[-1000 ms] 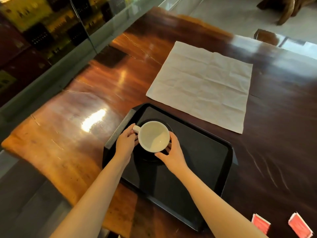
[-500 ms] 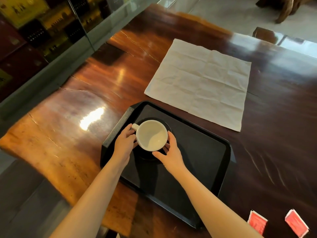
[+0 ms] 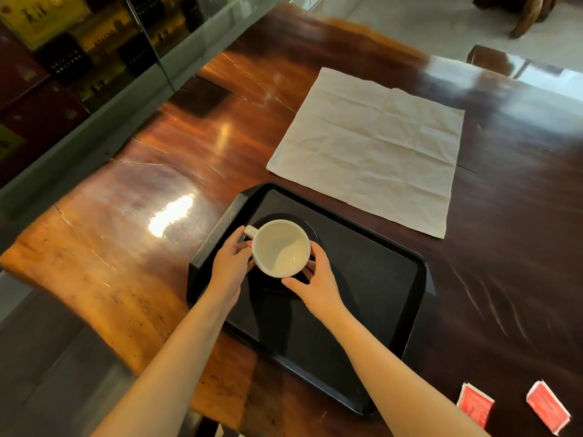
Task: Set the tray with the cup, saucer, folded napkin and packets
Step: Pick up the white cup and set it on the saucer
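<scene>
A white cup (image 3: 280, 247) stands on a black saucer (image 3: 307, 230) in the far left part of the black tray (image 3: 372, 279). My left hand (image 3: 232, 266) is against the cup's left side by its handle. My right hand (image 3: 317, 280) cups its near right side, fingers at the saucer's edge. An unfolded beige napkin (image 3: 369, 149) lies flat on the table beyond the tray. Two red packets (image 3: 474, 406) (image 3: 547, 406) lie on the table at the near right.
The glossy wooden table (image 3: 142, 234) ends at its left edge beside a glass partition (image 3: 104, 99). A dark wooden seat (image 3: 487, 59) stands beyond the far edge.
Both hands stay on the cup and saucer at the same place on the tray. Only the view has shifted slightly.
</scene>
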`<state>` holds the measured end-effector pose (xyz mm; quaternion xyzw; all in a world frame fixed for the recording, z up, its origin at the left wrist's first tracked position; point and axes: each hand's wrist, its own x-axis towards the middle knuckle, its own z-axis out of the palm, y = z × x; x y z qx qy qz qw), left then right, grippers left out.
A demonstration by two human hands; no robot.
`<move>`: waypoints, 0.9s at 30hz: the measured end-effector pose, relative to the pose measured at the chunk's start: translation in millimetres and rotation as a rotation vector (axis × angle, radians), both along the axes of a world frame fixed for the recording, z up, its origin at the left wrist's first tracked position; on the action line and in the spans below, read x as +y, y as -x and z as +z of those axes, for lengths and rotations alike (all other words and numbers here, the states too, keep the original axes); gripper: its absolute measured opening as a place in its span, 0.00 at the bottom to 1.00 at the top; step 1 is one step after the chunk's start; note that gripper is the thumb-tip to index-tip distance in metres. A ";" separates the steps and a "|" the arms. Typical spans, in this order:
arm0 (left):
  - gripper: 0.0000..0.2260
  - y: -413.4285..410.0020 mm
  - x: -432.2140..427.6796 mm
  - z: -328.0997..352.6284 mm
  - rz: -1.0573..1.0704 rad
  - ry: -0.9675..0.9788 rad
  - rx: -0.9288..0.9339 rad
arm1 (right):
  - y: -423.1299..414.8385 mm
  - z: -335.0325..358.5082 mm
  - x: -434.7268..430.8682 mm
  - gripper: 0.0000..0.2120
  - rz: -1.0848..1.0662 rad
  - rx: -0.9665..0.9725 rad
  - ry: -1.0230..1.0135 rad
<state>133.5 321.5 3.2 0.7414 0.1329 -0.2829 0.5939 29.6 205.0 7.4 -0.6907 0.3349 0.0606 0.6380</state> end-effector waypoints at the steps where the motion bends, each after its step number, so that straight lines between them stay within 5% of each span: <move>1: 0.23 0.6 0.4 0.0 0.002 -0.002 0.000 | 0.1 -0.5 0.3 0.39 0.003 0.001 0.006; 27: 0.24 15.7 1.6 9.0 0.072 0.000 0.018 | 8.7 2.9 -8.3 0.39 -0.018 0.040 0.064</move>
